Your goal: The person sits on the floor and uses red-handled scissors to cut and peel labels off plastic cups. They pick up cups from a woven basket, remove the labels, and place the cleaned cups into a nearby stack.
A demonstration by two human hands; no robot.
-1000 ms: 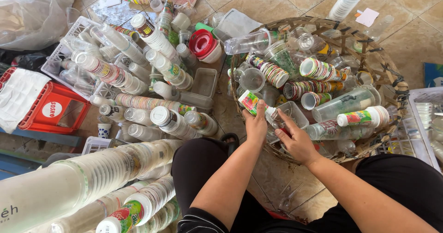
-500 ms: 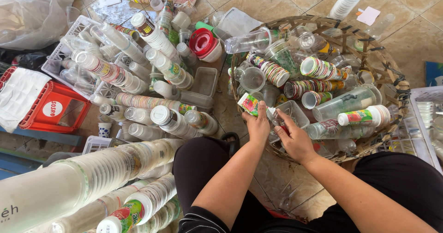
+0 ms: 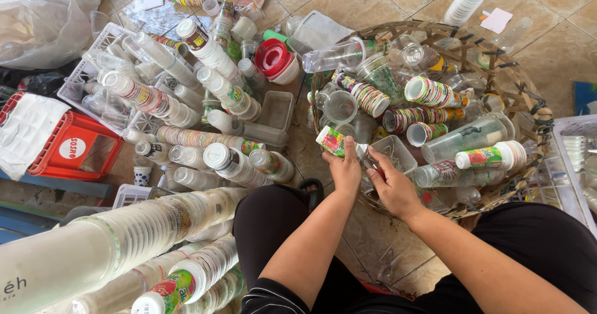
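Cup [image 3: 331, 141] sits in our left hand [image 3: 346, 168], fingers closed round it, its long axis pointing up-left over the basket rim [image 3: 540, 116]. Our right hand [image 3: 388, 186] lies just beside, fingers curled at the cup's near end; what it pinches we cannot tell. Both forearms reach forward over our knees.

cups [image 3: 435, 93]: clear glossy plastic (printed lids) | basket [image 3: 540, 116]: rough woven cane | floor [image 3: 348, 6]: smooth tile

Green-red labelled cup [image 3: 333, 142], basket-side
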